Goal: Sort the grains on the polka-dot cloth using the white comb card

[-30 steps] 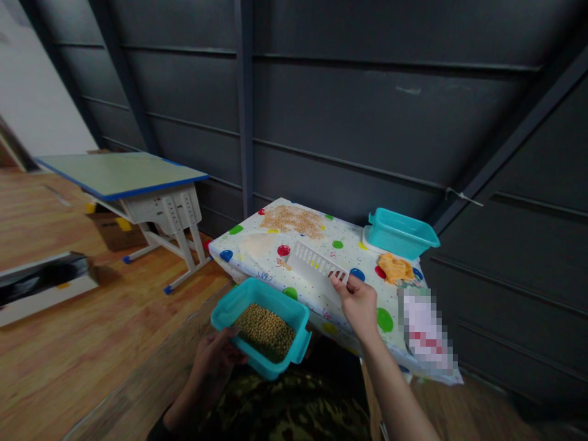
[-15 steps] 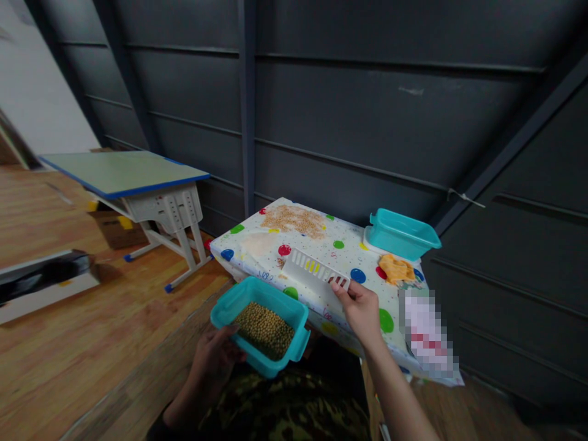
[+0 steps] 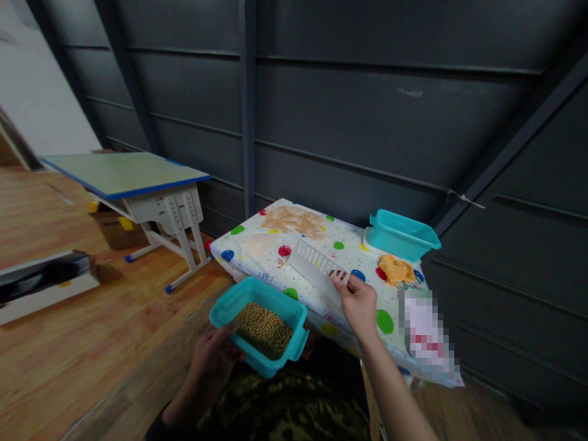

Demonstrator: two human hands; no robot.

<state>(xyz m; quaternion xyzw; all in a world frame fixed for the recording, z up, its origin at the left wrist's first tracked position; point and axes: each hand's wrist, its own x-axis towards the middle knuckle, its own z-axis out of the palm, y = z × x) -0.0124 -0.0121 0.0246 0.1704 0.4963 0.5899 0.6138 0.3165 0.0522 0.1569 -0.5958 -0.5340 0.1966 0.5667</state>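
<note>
My left hand (image 3: 215, 355) grips the near left rim of a teal basin (image 3: 229, 300), which holds a layer of round beans (image 3: 264, 327). The basin is beside the front edge of a table with a dotted cloth (image 3: 342, 257). Pinched by one end in my right hand (image 3: 361, 306) is a white slotted scoop (image 3: 312, 269), held over the cloth. Beyond it, a patch of pale grains (image 3: 294, 220) is spread on the cloth, with a heap of whitish powder (image 3: 258, 245) nearer the left edge.
Another teal basin (image 3: 403, 236) stands at the table's right back, with an orange cloth (image 3: 395, 269) before it. A plastic bag (image 3: 427, 334) lies at the right corner. To the left are a green-topped desk (image 3: 124, 171) and boxes; a dark wall (image 3: 321, 110) stands behind.
The white scoop has lifted and tilted slightly with my right hand, moving a little away from the table's front edge. The held basin has shifted slightly left.
</note>
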